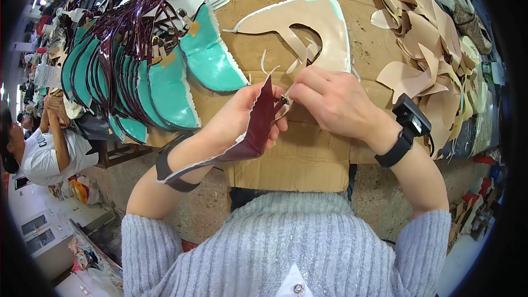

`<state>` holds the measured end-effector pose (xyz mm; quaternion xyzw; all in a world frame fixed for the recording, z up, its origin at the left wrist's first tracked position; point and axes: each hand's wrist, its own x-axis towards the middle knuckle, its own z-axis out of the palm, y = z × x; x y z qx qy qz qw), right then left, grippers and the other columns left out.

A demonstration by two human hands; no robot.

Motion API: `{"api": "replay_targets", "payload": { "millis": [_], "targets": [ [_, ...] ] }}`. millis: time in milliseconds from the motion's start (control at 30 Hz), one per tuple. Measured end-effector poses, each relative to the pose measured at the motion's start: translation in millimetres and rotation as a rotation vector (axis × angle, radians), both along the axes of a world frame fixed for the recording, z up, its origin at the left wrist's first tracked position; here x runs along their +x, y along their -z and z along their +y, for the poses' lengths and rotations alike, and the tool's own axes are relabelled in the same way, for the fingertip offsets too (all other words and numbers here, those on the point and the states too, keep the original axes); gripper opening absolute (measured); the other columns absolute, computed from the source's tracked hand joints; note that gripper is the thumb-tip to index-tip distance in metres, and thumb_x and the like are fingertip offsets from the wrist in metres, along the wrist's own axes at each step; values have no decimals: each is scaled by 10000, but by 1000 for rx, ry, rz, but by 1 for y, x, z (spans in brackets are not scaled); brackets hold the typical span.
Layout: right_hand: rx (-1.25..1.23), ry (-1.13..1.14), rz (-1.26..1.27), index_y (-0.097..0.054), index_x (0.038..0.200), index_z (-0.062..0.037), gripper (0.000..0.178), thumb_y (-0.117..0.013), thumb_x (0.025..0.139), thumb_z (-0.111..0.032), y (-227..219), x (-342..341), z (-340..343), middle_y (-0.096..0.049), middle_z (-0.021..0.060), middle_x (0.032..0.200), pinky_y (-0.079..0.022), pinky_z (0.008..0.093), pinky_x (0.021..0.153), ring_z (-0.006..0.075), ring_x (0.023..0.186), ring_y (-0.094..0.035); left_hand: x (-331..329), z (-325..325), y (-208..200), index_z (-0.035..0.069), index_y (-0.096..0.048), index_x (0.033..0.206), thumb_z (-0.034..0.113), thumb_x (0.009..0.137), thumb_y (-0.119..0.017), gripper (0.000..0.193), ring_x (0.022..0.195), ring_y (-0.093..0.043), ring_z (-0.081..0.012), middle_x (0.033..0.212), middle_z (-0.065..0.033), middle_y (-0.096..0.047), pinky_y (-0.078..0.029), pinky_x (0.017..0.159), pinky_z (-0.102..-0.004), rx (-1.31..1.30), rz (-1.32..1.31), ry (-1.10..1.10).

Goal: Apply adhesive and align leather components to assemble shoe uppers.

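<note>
**Left hand [234, 115] gripping maroon piece [260, 124]**

Fingers are clamping the folded, pale-edged piece above the cardboard [297, 157]. The right hand [335, 99] is pinching its fingertips together beside it, on what I cannot tell. Beyond, a beige cutout [319, 16] is lying flat; teal panels [165, 91] are overlapping leftward, beige scraps [421, 30] piling rightward.

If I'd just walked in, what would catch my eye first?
Likely the shiny turquoise pieces bunched at the upper left of the table. Then the dark red piece in the left hand, mid-picture, and the heap of beige pieces at the upper right.
</note>
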<state>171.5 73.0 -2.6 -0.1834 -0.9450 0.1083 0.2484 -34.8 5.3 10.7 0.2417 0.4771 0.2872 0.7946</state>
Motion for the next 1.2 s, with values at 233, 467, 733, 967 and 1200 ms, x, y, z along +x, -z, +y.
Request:
{"api": "replay_targets", "payload": {
  "millis": [233, 467, 733, 967, 1200],
  "targets": [
    [20, -127, -28, -588, 882, -67, 186, -606, 701, -107, -3, -4, 10, -537, 26, 829, -498, 315, 567, 202, 779, -590, -1, 4, -3, 100, -485, 1123, 94, 941, -528, 187, 584, -608, -136, 779, -81, -617, -502, 490, -258, -57, -149, -47],
    [53, -59, 52, -599, 836, -67, 145, -616, 705, -128, -7, -10, 12, -534, 24, 806, -489, 315, 547, 187, 748, -583, 5, 0, -15, 52, -461, 1132, 31, 922, -549, 228, 601, -587, -106, 798, -60, -611, -466, 509, -231, 31, -41, -101],
    [113, -95, 74, -640, 923, -72, 255, -624, 675, -129, 12, 15, -10, -551, 7, 836, -476, 282, 534, 153, 709, -562, 7, -14, -3, 39, -413, 1160, -10, 919, -539, 276, 755, -582, -66, 856, -37, -596, -465, 641, -197, 243, 284, 14],
    [-99, 52, 137, -653, 897, -77, 238, -646, 660, -94, 20, 24, -11, -585, 20, 866, -490, 267, 582, 170, 768, -604, 11, -27, 0, 29, -390, 1133, -27, 906, -552, 284, 713, -549, -37, 805, -17, -553, -440, 616, -174, 395, 460, 30],
    [60, 70, 136, -669, 1026, -9, 416, -622, 619, -83, 1, 20, -21, -627, 86, 997, -503, 440, 831, 254, 939, -622, 15, -26, -4, 30, -390, 1108, -21, 904, -556, 268, 693, -549, -38, 778, -14, -547, -437, 589, -182, 378, 552, 63]
  ]
}}
